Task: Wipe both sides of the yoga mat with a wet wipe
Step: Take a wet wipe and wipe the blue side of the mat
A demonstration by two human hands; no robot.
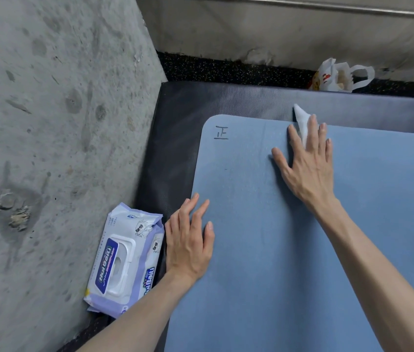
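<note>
Right hand [307, 163] has its fingers [312, 128] flat, pressing the wet wipe [301, 120] onto the yoga mat [277, 250] at its far edge; left hand [188, 240] lies open, steadying the mat's left edge. Looks like mid-wipe on the top side, so flipping probably comes later. The mat's blue, lying flat on a dark pad [175, 138].

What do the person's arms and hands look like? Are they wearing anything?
Both arms are bare as far as the picture shows: no sleeves in view. The left hand and the right hand wear no gloves, and no rings, watch or bracelet can be seen. The fingernails are short and plain, with no polish showing.
</note>
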